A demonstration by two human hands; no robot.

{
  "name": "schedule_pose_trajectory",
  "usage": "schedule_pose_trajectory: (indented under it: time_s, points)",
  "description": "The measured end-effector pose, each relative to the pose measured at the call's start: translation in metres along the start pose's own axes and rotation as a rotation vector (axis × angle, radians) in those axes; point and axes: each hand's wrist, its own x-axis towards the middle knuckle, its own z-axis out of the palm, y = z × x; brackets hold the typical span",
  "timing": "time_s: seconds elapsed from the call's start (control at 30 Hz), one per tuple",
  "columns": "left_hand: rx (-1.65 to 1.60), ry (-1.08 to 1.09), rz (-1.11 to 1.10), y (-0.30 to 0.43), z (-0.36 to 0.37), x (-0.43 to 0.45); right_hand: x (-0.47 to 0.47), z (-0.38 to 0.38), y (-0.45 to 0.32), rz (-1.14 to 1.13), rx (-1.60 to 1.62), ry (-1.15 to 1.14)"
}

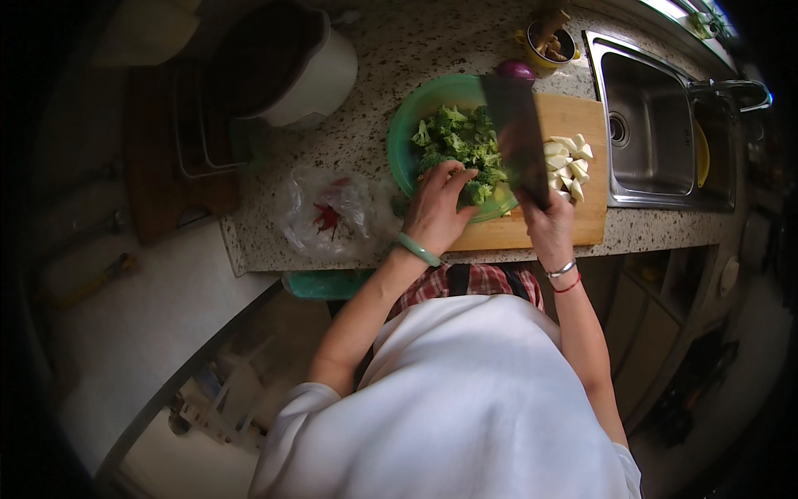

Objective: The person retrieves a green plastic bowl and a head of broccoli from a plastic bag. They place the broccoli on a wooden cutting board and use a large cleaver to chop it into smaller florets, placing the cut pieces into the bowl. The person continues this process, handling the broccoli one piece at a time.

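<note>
My right hand (552, 227) grips the handle of a cleaver (512, 134), its broad dark blade raised over the right side of a green plastic bowl (399, 156). Cut broccoli florets (458, 137) lie in the bowl. Over the bowl's near left rim is my left hand (439, 209), fingers apart and curled at the florets; nothing held shows in it. The bowl overlaps a wooden cutting board (499, 237). White chunks of a peeled vegetable (568, 163) are heaped on the board's right part, just right of the blade.
Right of the board is a steel sink (648, 137) with a faucet (742, 87). Behind the bowl sit a purple onion (515, 69) and a yellow pot (548, 47) holding ginger. A clear plastic bag (324, 215) with red chilies lies left, below a white rice cooker (318, 75).
</note>
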Motion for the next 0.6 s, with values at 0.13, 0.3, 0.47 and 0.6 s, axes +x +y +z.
schedule_pose_trajectory:
  time_s: [0.13, 0.3, 0.47, 0.6]
  points:
    - [0.112, 0.096, 0.093, 0.005, 0.005, 0.028, -0.001, -0.018, -0.013, 0.065, 0.057, 0.058]
    - [0.363, 0.055, 0.099, 0.009, 0.037, 0.060, 0.001, -0.019, -0.017, -0.005, 0.045, 0.095]
    - [0.471, 0.079, 0.077, 0.009, 0.052, 0.066, -0.001, -0.017, -0.013, -0.023, 0.031, 0.093]
    - [0.461, 0.048, 0.060, 0.005, 0.060, 0.065, 0.001, -0.017, -0.016, 0.002, -0.017, 0.074]
